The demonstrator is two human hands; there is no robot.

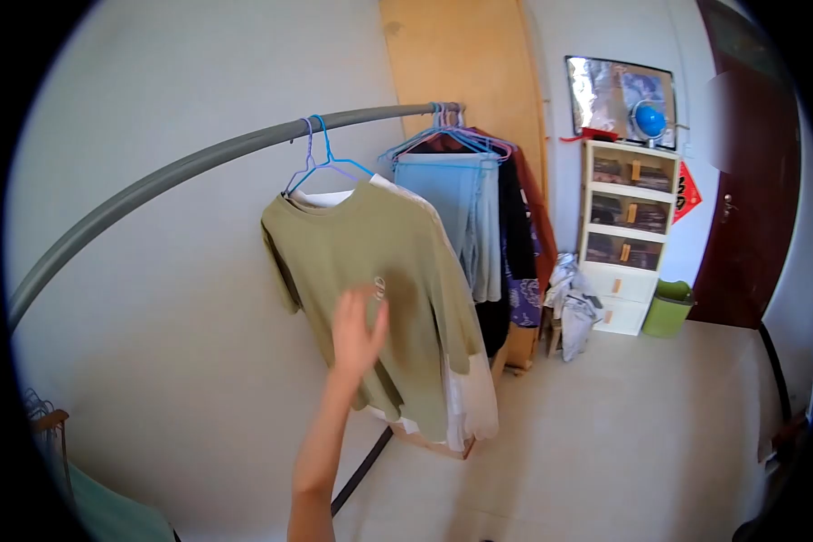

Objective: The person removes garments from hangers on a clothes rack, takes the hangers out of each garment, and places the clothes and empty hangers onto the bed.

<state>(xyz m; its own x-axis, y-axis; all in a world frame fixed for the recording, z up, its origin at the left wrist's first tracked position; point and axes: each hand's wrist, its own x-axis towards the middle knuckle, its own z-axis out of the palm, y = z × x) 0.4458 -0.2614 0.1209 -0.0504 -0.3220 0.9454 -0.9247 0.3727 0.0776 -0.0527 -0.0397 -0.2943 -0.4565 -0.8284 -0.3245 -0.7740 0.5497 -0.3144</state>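
Pale walls and a light floor are seen, with a dark door set at the right and a tall wooden panel at the back. A curved grey rail is stretched across the room, and a white drawer unit is placed near the door. From the rail an olive T-shirt is hung, with a pale garment partly covered behind it; more clothes are gathered farther along. The left hand is held in front of the shirt's lower chest, fingers extended and thumb spread; nothing is seen gripped, and whether the cloth is touched cannot be told. Beside the drawers, a red paper is marked with black writing, partly hidden and not readable. Above the shirt, a blue hanger and a purple hanger are hooked close together. Just above the fingers, small whitish lettering is printed on the chest, too blurred to be read.
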